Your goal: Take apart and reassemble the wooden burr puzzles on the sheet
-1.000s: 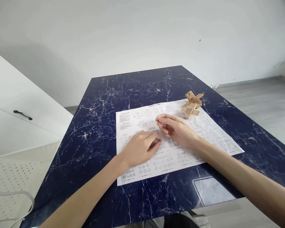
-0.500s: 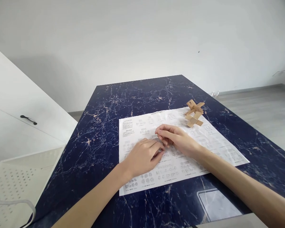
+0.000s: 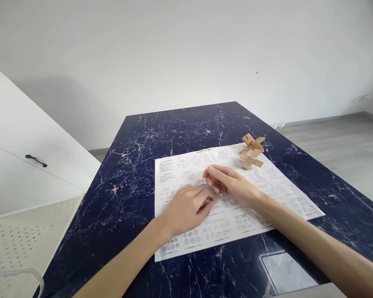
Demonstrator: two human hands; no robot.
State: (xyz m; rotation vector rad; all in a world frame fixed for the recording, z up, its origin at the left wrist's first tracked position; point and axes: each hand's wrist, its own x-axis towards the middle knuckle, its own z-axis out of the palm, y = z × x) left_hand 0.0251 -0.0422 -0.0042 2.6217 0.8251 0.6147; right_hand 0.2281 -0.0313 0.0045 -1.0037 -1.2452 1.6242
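Head view: left hand (image 3: pixel 189 209) and right hand (image 3: pixel 230 184) are curling loosely, grip unclear, over a printed sheet (image 3: pixel 178 182) lying on the table (image 3: pixel 174 138), long axis running left to right, title edge facing away; a wooden assembly (image 3: pixel 251 159) is sitting at its far-right corner.

The interlocked block (image 3: pixel 256 146) looks like smooth wood, the sheet (image 3: pixel 174 191) creased paper, the desk (image 3: pixel 177 128) glossy, the far wall (image 3: pixel 161 58) matt.
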